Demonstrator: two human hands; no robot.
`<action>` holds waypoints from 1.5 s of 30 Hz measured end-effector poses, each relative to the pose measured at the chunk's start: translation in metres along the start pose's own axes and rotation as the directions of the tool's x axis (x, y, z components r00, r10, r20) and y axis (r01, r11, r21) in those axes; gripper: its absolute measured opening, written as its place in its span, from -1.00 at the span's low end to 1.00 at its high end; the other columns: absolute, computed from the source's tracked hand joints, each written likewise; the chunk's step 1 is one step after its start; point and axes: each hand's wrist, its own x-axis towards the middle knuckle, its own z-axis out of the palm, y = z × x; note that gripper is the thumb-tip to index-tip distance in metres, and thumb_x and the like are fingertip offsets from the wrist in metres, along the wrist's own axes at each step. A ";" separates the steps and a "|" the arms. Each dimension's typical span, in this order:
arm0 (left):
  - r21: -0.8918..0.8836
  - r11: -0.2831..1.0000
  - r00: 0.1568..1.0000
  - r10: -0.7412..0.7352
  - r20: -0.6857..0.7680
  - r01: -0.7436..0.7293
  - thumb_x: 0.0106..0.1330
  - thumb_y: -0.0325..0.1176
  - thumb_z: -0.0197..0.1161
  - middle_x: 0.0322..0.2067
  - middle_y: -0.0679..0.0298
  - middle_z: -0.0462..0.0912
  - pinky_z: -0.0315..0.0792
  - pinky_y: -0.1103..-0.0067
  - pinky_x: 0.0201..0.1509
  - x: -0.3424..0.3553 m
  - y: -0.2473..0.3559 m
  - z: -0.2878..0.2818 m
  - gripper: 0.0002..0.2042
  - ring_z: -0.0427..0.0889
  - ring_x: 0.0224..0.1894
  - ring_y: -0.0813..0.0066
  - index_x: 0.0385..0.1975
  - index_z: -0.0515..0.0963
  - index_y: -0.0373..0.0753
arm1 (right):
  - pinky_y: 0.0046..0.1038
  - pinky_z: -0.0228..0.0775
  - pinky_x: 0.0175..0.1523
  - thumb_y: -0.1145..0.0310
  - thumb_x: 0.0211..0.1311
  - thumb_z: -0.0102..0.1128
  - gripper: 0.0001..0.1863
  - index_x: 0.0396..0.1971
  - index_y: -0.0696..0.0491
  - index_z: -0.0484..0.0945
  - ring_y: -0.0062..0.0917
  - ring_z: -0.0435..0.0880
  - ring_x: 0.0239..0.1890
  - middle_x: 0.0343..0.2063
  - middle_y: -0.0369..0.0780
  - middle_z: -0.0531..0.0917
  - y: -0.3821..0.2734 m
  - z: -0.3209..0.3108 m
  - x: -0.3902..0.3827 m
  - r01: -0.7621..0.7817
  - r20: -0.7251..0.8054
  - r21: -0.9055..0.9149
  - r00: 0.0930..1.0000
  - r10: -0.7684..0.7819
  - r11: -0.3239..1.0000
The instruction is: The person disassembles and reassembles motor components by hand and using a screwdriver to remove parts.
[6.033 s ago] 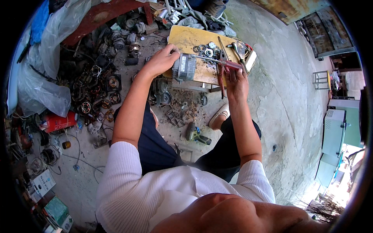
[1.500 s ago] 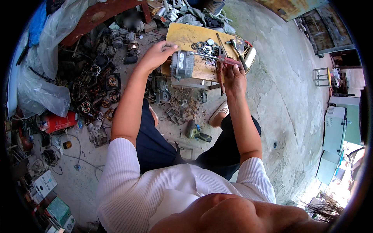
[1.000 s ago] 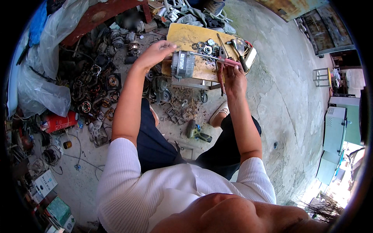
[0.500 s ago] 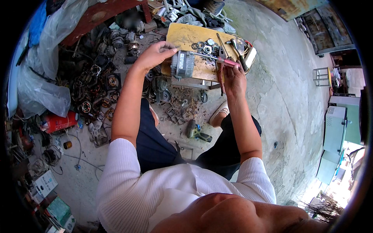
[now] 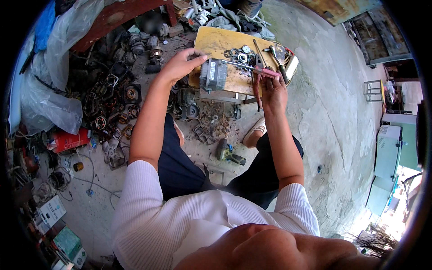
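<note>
Right grip (image 5: 274, 92) on glossy screwdriver handle (image 5: 267, 72)

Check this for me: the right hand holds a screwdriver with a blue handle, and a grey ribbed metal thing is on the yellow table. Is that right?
Not quite: the handle is pinkish-red, not blue. The head view shows the right hand holding that long metal-shafted screwdriver; the grey ribbed metal thing is on the yellow table.

Screwdriver tip (image 5: 224, 61) indistinct, rusty panel (image 5: 337, 10) cut off
</note>
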 end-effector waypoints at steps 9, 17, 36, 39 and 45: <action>-0.046 0.999 0.997 -0.002 -0.079 -0.001 0.35 -0.09 0.23 -0.18 0.29 0.63 0.36 0.61 0.03 0.007 -0.001 0.003 -0.61 0.53 -0.10 0.59 -0.08 0.55 -0.34 | -0.35 0.57 0.03 0.33 0.44 0.00 -0.60 0.23 -0.06 0.25 -0.38 0.59 0.05 -0.01 -0.14 0.56 -0.010 0.025 -0.018 -0.035 -0.089 -0.042 0.996 0.031 0.999; 0.039 0.999 0.997 -0.022 -0.074 0.025 0.33 -0.13 0.26 -0.23 0.33 0.62 0.37 0.63 -0.04 0.005 -0.001 0.000 -0.68 0.49 -0.16 0.63 -0.15 0.57 -0.27 | -0.23 0.47 0.17 0.39 0.49 -0.17 -0.65 0.23 -0.05 0.25 -0.33 0.52 0.10 0.02 -0.09 0.51 0.001 0.003 0.000 -0.051 -0.041 0.068 0.998 0.054 0.996; 0.061 0.998 1.000 0.004 0.008 -0.005 0.31 -0.08 0.27 -0.23 0.35 0.63 0.36 0.58 0.01 0.001 0.007 -0.009 -0.64 0.50 -0.14 0.61 -0.17 0.60 -0.28 | -0.39 0.51 0.07 0.27 0.45 0.00 -0.63 0.14 0.10 0.30 -0.40 0.59 -0.01 -0.06 -0.15 0.54 -0.004 0.011 -0.007 -0.102 0.013 0.127 0.995 0.101 0.987; 0.003 1.000 1.000 0.019 -0.008 -0.019 0.31 -0.06 0.27 -0.24 0.36 0.62 0.35 0.59 0.01 0.006 -0.005 -0.007 -0.64 0.49 -0.13 0.62 -0.18 0.60 -0.26 | -0.39 0.51 0.06 0.25 0.41 0.08 -0.60 0.14 0.08 0.30 -0.41 0.59 -0.01 -0.08 -0.17 0.55 -0.004 0.021 -0.011 -0.033 -0.018 0.088 0.999 0.035 0.996; -0.002 0.999 0.997 -0.035 -0.072 0.034 0.30 -0.06 0.28 -0.28 0.37 0.62 0.35 0.60 0.01 0.004 0.005 0.002 -0.67 0.50 -0.16 0.63 -0.22 0.61 -0.25 | -0.40 0.51 0.06 0.32 0.42 0.05 -0.60 0.19 0.04 0.27 -0.40 0.59 0.00 -0.04 -0.17 0.52 0.000 0.014 -0.009 -0.042 -0.050 0.006 0.998 0.042 0.999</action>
